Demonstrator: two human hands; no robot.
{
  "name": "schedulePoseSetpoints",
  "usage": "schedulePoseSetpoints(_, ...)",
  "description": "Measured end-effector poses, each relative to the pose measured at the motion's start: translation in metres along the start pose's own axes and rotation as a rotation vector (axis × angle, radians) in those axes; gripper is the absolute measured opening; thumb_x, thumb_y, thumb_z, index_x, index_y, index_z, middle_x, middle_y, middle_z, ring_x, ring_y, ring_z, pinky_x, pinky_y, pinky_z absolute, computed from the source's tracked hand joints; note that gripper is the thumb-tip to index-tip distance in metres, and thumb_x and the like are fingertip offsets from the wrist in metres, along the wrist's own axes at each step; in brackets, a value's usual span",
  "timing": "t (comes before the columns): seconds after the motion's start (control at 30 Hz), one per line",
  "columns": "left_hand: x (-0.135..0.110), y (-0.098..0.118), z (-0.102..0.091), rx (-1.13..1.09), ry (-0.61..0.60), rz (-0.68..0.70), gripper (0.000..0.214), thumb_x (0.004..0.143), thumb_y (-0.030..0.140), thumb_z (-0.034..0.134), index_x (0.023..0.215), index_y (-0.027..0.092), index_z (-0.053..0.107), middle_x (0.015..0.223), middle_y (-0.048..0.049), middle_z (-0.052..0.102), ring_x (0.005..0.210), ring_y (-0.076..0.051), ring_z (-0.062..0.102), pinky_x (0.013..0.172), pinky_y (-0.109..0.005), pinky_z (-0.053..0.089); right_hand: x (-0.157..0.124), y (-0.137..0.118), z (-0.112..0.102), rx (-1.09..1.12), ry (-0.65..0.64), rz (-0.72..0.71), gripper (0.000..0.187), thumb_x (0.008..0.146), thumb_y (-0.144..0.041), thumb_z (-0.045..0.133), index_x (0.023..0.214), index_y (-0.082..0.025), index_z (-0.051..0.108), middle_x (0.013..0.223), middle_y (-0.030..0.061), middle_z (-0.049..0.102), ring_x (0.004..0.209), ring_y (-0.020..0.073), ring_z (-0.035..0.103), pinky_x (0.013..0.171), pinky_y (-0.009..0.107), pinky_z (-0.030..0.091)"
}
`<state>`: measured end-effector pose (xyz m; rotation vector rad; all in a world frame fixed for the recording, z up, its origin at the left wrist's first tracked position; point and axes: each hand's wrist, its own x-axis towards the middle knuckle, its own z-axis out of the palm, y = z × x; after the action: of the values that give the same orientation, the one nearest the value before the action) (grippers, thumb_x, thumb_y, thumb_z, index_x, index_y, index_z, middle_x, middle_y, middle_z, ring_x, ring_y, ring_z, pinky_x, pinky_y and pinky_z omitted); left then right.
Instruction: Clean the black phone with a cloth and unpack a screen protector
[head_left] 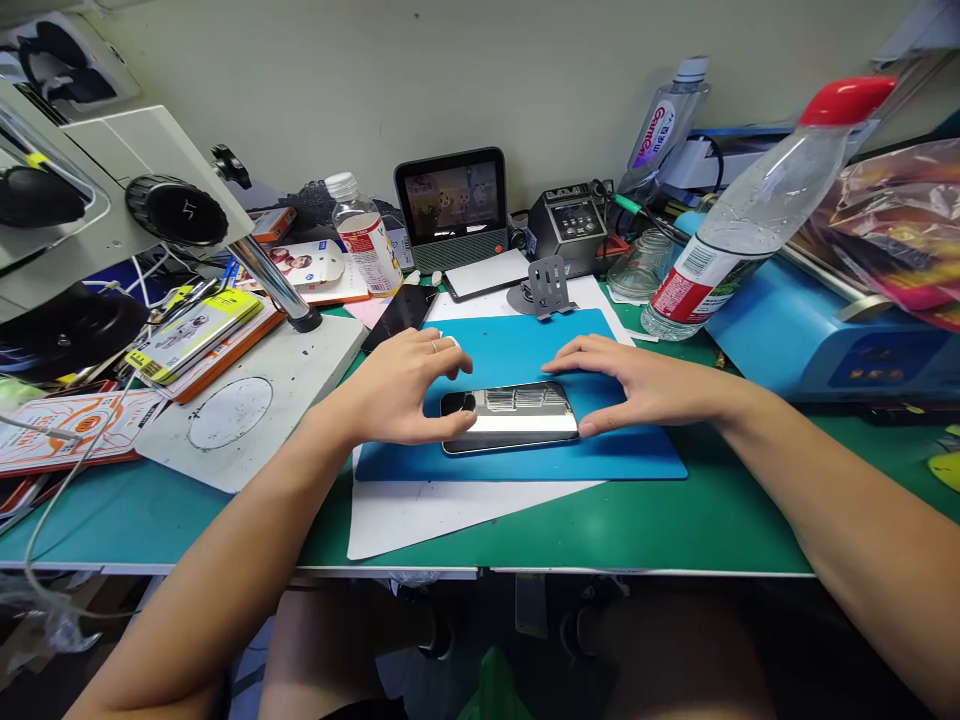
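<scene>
A smartphone [510, 414] with a glossy, reflective face lies flat on a blue work mat [525, 455] in the middle of the green bench. My left hand [401, 385] curls around the phone's left end, thumb at its near edge and fingers over the far edge; a ring shows on one finger. My right hand [626, 380] holds the right end the same way, thumb pressed on the near right corner. Both hands grip the phone, which rests on the mat.
A microscope [150, 215] on a white base [247, 410] stands at left beside stacked packets. Behind the mat are a small screen [452, 205], a soldering station [570, 225], a metal stand [547, 285] and a dark phone [397, 315]. A water bottle [750, 205] lies on a blue machine [810, 335] at right.
</scene>
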<state>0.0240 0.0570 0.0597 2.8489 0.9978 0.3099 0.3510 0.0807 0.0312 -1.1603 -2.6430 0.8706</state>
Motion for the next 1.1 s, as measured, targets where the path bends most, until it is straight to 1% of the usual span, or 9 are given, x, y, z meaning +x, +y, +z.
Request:
schedulePoseSetpoints(0.07, -0.0005, -0.0023, -0.0011, 0.007, -0.027, -0.009, 0.052, 0.083, 0.064, 0.058, 0.108, 0.018, 0.064, 0.097, -0.0071, 0.068, 0.09, -0.025, 0.061, 0.082, -0.037, 0.044, 0.0006, 0.0008, 0.0004, -0.007, -0.009, 0.005, 0.078, 0.069, -0.062, 0.074, 0.14, -0.037, 0.055, 0.142, 0.0059, 0.051, 0.131, 0.0391, 0.046, 0.107, 0.054, 0.041)
schedulePoseSetpoints(0.17, 0.0003, -0.0006, 0.0003, 0.028, -0.076, 0.004, 0.066, 0.078, 0.073, 0.061, 0.112, 0.017, 0.066, 0.099, -0.0084, 0.067, 0.093, -0.027, 0.061, 0.082, -0.037, 0.046, 0.0019, -0.0017, 0.0006, -0.021, -0.016, -0.001, 0.072, 0.069, -0.062, 0.074, 0.135, -0.035, 0.06, 0.14, 0.0064, 0.051, 0.131, 0.0386, 0.046, 0.107, 0.054, 0.041)
schedulePoseSetpoints(0.27, 0.0012, 0.003, 0.0029, 0.057, -0.113, 0.01, 0.073, 0.075, 0.077, 0.063, 0.115, 0.016, 0.066, 0.1, -0.0094, 0.067, 0.096, -0.028, 0.062, 0.082, -0.037, 0.047, 0.0028, -0.0051, 0.0006, -0.034, -0.017, -0.007, 0.068, 0.07, -0.063, 0.073, 0.13, -0.033, 0.063, 0.138, 0.0073, 0.052, 0.13, 0.0381, 0.046, 0.108, 0.054, 0.04)
schedulePoseSetpoints(0.4, 0.0009, 0.0042, 0.0052, 0.086, -0.155, 0.005, 0.077, 0.072, 0.079, 0.063, 0.116, 0.015, 0.066, 0.103, -0.0105, 0.066, 0.095, -0.028, 0.062, 0.082, -0.038, 0.048, 0.0028, -0.0054, 0.001, -0.021, -0.011, -0.007, 0.071, 0.068, -0.064, 0.073, 0.13, -0.032, 0.064, 0.138, 0.0073, 0.052, 0.13, 0.0384, 0.046, 0.109, 0.054, 0.039)
schedulePoseSetpoints(0.7, 0.0005, 0.0045, 0.006, 0.114, -0.183, -0.013, 0.062, 0.078, 0.069, 0.065, 0.111, 0.017, 0.067, 0.108, -0.011, 0.065, 0.099, -0.028, 0.063, 0.083, -0.037, 0.049, 0.0039, -0.0036, 0.0023, -0.046, -0.004, -0.032, 0.069, 0.07, -0.066, 0.072, 0.13, -0.033, 0.063, 0.137, 0.0073, 0.053, 0.128, 0.0378, 0.047, 0.108, 0.055, 0.039)
schedulePoseSetpoints(0.93, 0.0008, 0.0061, 0.0074, 0.104, -0.182, -0.023, 0.057, 0.077, 0.066, 0.067, 0.106, 0.017, 0.068, 0.111, -0.0118, 0.064, 0.102, -0.029, 0.063, 0.081, -0.036, 0.051, 0.0051, -0.0032, 0.0034, -0.017, -0.003, -0.028, 0.068, 0.069, -0.065, 0.073, 0.127, -0.031, 0.065, 0.135, 0.0087, 0.053, 0.128, 0.0384, 0.046, 0.107, 0.054, 0.039)
schedulePoseSetpoints(1.1, 0.0013, 0.0071, 0.0086, 0.084, -0.174, -0.03, 0.055, 0.076, 0.064, 0.069, 0.105, 0.017, 0.068, 0.111, -0.0125, 0.064, 0.103, -0.03, 0.063, 0.082, -0.038, 0.052, 0.0069, -0.0051, 0.0038, -0.009, 0.001, -0.016, 0.068, 0.067, -0.066, 0.074, 0.125, -0.03, 0.066, 0.131, 0.0089, 0.054, 0.127, 0.0383, 0.046, 0.105, 0.054, 0.04)
